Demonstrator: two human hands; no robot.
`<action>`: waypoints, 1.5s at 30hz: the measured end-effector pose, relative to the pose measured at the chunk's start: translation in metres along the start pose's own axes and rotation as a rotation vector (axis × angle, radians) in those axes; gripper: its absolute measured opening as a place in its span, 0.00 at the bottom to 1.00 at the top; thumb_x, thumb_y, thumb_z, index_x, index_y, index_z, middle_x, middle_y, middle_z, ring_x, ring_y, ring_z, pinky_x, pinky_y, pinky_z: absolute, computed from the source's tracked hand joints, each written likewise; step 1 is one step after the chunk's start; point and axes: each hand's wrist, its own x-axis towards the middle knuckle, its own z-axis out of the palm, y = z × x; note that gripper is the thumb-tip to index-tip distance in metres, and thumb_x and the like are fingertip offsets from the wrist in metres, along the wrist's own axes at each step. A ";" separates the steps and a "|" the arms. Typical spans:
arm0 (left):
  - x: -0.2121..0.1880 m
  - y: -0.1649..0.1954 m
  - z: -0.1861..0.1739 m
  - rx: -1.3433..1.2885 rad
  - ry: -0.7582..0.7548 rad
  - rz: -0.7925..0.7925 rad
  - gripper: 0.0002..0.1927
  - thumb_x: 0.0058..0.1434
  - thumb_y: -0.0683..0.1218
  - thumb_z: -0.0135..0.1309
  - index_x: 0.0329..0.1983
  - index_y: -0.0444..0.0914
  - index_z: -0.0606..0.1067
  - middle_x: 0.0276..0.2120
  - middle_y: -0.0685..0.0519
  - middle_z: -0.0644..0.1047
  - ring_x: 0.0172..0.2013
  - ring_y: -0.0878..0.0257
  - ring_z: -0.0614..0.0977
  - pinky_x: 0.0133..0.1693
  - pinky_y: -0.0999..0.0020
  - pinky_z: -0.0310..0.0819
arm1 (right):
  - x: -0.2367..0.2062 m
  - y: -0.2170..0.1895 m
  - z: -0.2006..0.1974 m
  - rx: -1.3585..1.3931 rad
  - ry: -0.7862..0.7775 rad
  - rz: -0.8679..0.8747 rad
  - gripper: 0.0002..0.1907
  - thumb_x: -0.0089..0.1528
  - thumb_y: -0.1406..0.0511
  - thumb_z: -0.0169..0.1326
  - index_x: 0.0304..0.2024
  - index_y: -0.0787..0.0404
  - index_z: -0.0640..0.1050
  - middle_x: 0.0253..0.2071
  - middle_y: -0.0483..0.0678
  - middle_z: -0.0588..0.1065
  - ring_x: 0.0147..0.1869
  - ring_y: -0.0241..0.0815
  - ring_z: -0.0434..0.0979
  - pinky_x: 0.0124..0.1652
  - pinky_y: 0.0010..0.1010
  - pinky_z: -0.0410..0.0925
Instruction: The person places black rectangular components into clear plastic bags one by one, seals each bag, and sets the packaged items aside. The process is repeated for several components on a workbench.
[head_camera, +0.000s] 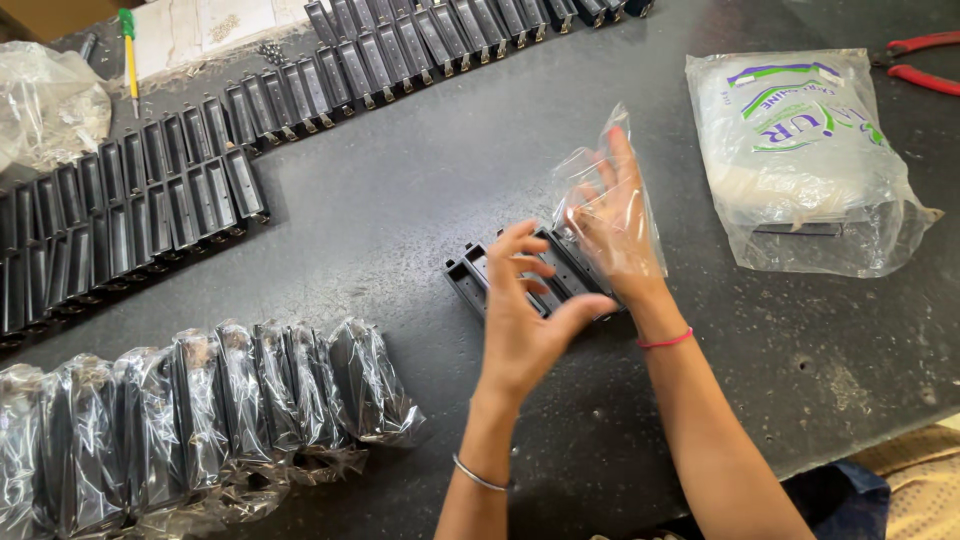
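Observation:
My left hand (522, 315) grips a short stack of black plastic rectangular parts (478, 276) lying on the dark table (400, 200). My right hand (615, 225) is pushed inside a small clear plastic bag (600, 165), fingers spread, at the right end of those parts. The bag's mouth sits near my right wrist, which wears a thin red band. A metal bangle circles my left wrist.
Several bagged black parts (200, 410) lie in a row at lower left. Long rows of unbagged black parts (150, 200) run along the upper left. A large clear packet of bags (800, 150) rests at right, red-handled pliers (925, 60) beyond it, a yellow-green screwdriver (130, 50) at top left.

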 end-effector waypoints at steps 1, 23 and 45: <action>0.000 0.004 0.002 0.052 0.002 0.066 0.46 0.49 0.46 0.72 0.69 0.38 0.59 0.55 0.48 0.70 0.47 0.60 0.75 0.46 0.67 0.74 | 0.000 0.002 0.002 0.054 -0.001 0.054 0.60 0.59 0.54 0.68 0.81 0.61 0.44 0.84 0.58 0.41 0.86 0.64 0.45 0.73 0.48 0.58; 0.009 -0.032 -0.089 0.588 0.646 -0.009 0.19 0.60 0.28 0.48 0.44 0.43 0.77 0.51 0.53 0.74 0.40 0.60 0.84 0.35 0.67 0.78 | -0.035 -0.043 0.092 -0.062 -0.575 0.229 0.39 0.68 0.72 0.50 0.77 0.63 0.48 0.80 0.54 0.49 0.81 0.50 0.55 0.72 0.42 0.59; 0.019 -0.053 -0.072 0.569 0.605 0.070 0.10 0.71 0.40 0.55 0.52 0.35 0.81 0.51 0.46 0.82 0.53 0.54 0.85 0.51 0.64 0.83 | -0.007 -0.041 -0.036 -1.058 -0.132 0.694 0.27 0.51 0.59 0.68 0.53 0.59 0.81 0.50 0.53 0.81 0.52 0.49 0.82 0.51 0.38 0.72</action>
